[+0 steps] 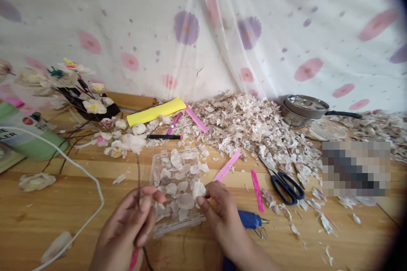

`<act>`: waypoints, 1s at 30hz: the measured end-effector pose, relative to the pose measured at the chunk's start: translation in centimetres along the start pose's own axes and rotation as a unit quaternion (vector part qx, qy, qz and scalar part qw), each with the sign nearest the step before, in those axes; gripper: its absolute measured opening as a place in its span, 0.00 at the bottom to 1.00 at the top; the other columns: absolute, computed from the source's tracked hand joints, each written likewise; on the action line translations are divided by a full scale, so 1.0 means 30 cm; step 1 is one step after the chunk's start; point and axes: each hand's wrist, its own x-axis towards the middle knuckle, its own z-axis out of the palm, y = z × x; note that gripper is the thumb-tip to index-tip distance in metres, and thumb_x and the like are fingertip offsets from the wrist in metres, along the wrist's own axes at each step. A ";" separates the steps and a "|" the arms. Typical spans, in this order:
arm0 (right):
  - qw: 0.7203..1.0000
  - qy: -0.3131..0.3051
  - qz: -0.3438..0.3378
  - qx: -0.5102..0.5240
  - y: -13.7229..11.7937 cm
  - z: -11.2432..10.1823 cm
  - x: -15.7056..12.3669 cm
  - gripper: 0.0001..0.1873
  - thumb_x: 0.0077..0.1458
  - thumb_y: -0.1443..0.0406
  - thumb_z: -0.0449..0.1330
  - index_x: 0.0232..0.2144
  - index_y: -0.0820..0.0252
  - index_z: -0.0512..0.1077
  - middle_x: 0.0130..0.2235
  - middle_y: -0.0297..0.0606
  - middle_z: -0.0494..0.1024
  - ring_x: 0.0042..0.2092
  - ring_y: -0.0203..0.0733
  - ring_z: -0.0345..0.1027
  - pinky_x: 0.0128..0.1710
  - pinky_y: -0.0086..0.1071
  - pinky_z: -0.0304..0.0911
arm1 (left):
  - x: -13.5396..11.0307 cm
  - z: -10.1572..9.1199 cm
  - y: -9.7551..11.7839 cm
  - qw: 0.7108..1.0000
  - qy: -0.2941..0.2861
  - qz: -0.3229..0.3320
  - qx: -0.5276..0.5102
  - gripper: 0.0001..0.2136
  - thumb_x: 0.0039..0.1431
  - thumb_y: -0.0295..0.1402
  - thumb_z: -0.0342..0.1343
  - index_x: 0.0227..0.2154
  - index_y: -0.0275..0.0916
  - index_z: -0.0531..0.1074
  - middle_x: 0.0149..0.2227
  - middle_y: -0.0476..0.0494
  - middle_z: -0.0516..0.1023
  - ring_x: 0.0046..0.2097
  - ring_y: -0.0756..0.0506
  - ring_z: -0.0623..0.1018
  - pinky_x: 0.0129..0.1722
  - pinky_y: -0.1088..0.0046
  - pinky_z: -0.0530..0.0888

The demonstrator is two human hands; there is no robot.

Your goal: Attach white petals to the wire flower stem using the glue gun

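Observation:
My left hand [129,222] is closed around a thin dark stem [138,171], which stands upright and carries a blurred white flower bud [135,143] at its top. A bright pink strip [134,259] shows below that palm. Between the thumb and fingers of my right hand [224,216] is a whitish petal [197,188]. Both hands are at the near side of a clear plastic box [156,233], where many loose pale petals [178,160] lie. Just right of my right wrist is a blue glue gun [250,220], partly hidden by the arm.
Dark-handled scissors [288,188] lie right of the box. Behind is a heap of dried petals [235,114], with a metal pan [305,112] beside it. A yellow paper roll [155,112], black marker [164,137] and made flowers [95,105] are further left. A white cable [92,175] crosses the left.

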 end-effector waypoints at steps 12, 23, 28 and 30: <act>0.977 0.038 -0.063 -0.198 0.060 -0.013 0.036 0.13 0.54 0.76 0.54 0.41 0.62 0.71 0.41 0.43 0.74 0.45 0.48 0.62 0.46 0.41 0.56 | -0.011 -0.147 0.033 0.997 0.074 -0.006 -0.035 0.13 0.50 0.45 0.62 0.34 0.42 0.75 0.27 0.49 0.78 0.17 0.59 0.60 0.16 0.88 0.60; 0.905 -0.190 -0.183 -0.334 -0.121 0.223 0.066 0.07 0.54 0.69 0.62 0.25 0.60 0.71 0.31 0.35 0.72 0.38 0.42 0.61 0.43 0.37 0.55 | -0.008 -0.158 0.047 0.994 0.097 -0.023 -0.038 0.20 0.38 0.49 0.68 0.27 0.37 0.76 0.20 0.47 0.75 0.15 0.57 0.60 0.12 0.85 0.56; 0.848 -0.256 -0.166 -0.433 -0.140 0.262 0.108 0.05 0.56 0.70 0.60 0.29 0.62 0.76 0.35 0.42 0.74 0.42 0.48 0.63 0.44 0.39 0.57 | -0.004 -0.173 0.045 0.994 0.093 -0.031 -0.039 0.20 0.38 0.50 0.68 0.25 0.38 0.76 0.19 0.47 0.74 0.15 0.57 0.61 0.12 0.85 0.56; 0.835 -0.264 -0.181 -0.448 -0.135 0.268 0.120 0.06 0.55 0.69 0.61 0.29 0.63 0.77 0.34 0.42 0.74 0.41 0.48 0.63 0.43 0.40 0.57 | -0.003 -0.178 0.045 0.993 0.100 -0.036 -0.048 0.20 0.35 0.50 0.69 0.24 0.38 0.76 0.19 0.48 0.74 0.15 0.57 0.60 0.12 0.85 0.54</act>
